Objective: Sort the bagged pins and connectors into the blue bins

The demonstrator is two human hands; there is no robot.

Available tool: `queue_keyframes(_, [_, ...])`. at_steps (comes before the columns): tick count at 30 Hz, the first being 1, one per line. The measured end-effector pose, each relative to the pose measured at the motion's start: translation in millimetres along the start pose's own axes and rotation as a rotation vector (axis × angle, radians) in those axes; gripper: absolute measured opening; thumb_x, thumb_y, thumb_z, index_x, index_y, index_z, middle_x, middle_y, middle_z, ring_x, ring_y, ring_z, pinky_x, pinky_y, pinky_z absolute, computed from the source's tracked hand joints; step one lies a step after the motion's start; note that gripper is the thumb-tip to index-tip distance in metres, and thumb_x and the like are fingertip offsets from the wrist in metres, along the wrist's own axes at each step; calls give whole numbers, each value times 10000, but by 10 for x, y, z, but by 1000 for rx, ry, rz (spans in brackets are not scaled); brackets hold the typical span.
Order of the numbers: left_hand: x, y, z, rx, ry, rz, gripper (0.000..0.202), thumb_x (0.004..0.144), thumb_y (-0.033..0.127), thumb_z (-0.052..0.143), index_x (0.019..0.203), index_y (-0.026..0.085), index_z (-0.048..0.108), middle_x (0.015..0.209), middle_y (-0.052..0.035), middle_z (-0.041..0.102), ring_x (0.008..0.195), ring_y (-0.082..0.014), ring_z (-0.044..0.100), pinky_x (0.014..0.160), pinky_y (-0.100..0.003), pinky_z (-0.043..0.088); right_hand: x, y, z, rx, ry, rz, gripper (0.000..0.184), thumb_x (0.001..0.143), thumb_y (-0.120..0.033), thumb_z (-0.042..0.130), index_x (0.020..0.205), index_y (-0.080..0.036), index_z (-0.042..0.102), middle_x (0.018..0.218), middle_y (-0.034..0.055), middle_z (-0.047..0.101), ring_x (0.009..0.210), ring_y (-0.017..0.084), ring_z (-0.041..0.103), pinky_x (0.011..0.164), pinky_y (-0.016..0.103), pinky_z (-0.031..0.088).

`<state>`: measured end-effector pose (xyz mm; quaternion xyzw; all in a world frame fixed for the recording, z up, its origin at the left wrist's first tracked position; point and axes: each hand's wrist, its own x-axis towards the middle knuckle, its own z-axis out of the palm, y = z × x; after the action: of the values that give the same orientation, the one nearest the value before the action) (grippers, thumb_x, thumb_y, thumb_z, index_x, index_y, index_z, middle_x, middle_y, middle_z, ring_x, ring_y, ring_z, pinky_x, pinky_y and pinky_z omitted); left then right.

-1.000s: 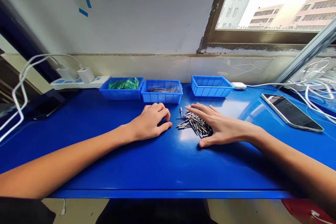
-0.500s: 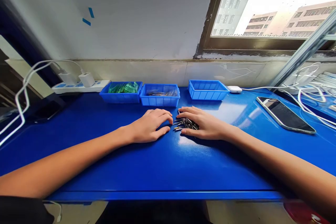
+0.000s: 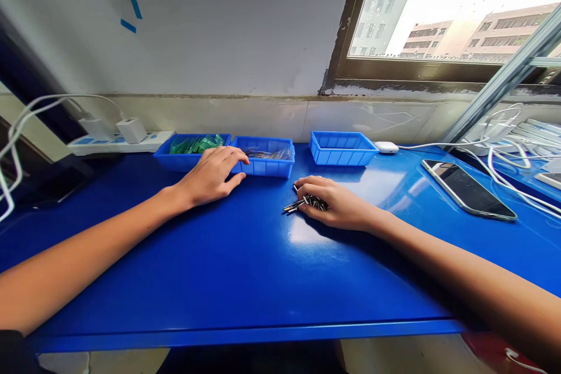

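A pile of thin metal pins [image 3: 314, 203], some with brass-coloured tips, lies on the blue table [image 3: 245, 280]. My right hand [image 3: 335, 201] is curled round this pile, its fingers and thumb closed on it from the right. Pins poke out to the left of the thumb. My left hand [image 3: 214, 174] is held with fingers apart and nothing in them, in front of two blue bins. The left bin [image 3: 169, 162] has green plastic bags [image 3: 196, 144] in it. Beside it, the middle bin [image 3: 272, 168] contains clear bags with thin dark pieces [image 3: 269, 154], partly covered by my left fingers.
A third blue bin [image 3: 344, 156] stands right of the middle one. Beside it is a white earbud case [image 3: 386, 147] with a cable. A phone [image 3: 468, 190] lies at the right, near tangled white cables [image 3: 511, 155]. At the left is a power strip [image 3: 153, 141] with plugs.
My left hand has moved away from the pins, left and towards the bins. The fingers of my right hand have closed in round the pile, bunching it. The view has shifted slightly.
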<state>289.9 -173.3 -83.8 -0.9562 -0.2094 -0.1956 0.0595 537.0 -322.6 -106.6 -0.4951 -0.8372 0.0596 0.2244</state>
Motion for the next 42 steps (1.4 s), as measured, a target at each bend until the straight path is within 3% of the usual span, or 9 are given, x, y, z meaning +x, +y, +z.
queue_keyframes(7, [-20, 23, 70, 113, -13, 22, 269, 876, 325, 452, 1059, 174, 578, 1144, -121, 563, 1093, -276, 507, 966, -471, 314, -28, 97, -49, 70, -24, -12, 82, 877, -246, 502, 878, -202, 571, 1069, 82, 605, 1045, 207, 563, 890, 377, 464])
queue_keyframes(14, [-65, 155, -10, 98, -17, 27, 221, 884, 308, 438, 987, 197, 600, 1078, -102, 586, 1070, -254, 536, 1010, -529, 250, -78, 257, -139, 28, -41, 29, 101, 888, -266, 490, 886, -200, 567, 1083, 89, 599, 1053, 212, 556, 882, 387, 474])
queue_keyframes(21, [-287, 294, -230, -17, 50, 84, 434, 888, 258, 447, 1309, 212, 351, 883, -11, 648, 803, -159, 621, 1022, -462, 273, -130, 384, -200, 4, -30, 86, 113, 887, -300, 487, 891, -211, 558, 1057, 79, 597, 1052, 215, 555, 884, 401, 477])
queue_keyframes(25, [-388, 237, -298, -6, -52, 126, 285, 860, 237, 462, 1139, 231, 519, 956, -22, 663, 848, -179, 616, 974, -428, 328, -132, 403, -184, 11, -27, 98, 117, 882, -301, 487, 909, -209, 556, 1075, 84, 592, 1063, 221, 551, 903, 416, 468])
queue_keyframes(28, [-379, 224, -289, -24, -97, 101, 251, 854, 194, 435, 1073, 209, 556, 917, -26, 666, 823, -174, 608, 952, -415, 355, -133, 409, -171, 16, -37, 95, 161, 878, -341, 498, 951, -212, 560, 1077, 81, 591, 1069, 228, 547, 920, 431, 457])
queue_keyframes(32, [-384, 300, -218, 56, -32, 120, 245, 865, 146, 415, 1056, 180, 565, 880, -45, 657, 824, -188, 590, 935, -433, 367, -128, 366, -169, -13, -39, 110, 299, 855, -447, 523, 1038, -214, 566, 1131, 92, 574, 1091, 249, 535, 948, 466, 440])
queue_keyframes(35, [-419, 392, -148, 179, 18, 183, 246, 891, 122, 376, 1006, 168, 589, 822, -60, 645, 768, -186, 566, 832, -384, 415, -119, 270, -170, -41, 56, 149, 402, 829, -497, 539, 1129, -230, 540, 1184, 101, 546, 1135, 276, 511, 976, 501, 418])
queue_keyframes(38, [-444, 453, -98, 266, 58, 249, 245, 870, 99, 405, 993, 184, 598, 806, -49, 643, 739, -182, 551, 819, -385, 414, -119, 125, -163, 32, 149, 185, 505, 820, -518, 538, 1231, -235, 460, 1225, 113, 528, 1175, 296, 490, 997, 520, 402])
queue_keyframes(42, [-453, 460, -81, 323, 132, 299, 259, 829, 71, 435, 974, 194, 611, 817, -41, 649, 738, -190, 548, 827, -416, 408, -123, -88, -114, 192, 180, 234, 692, 785, -552, 572, 1338, -222, 319, 1302, 155, 481, 1203, 331, 471, 987, 554, 402])
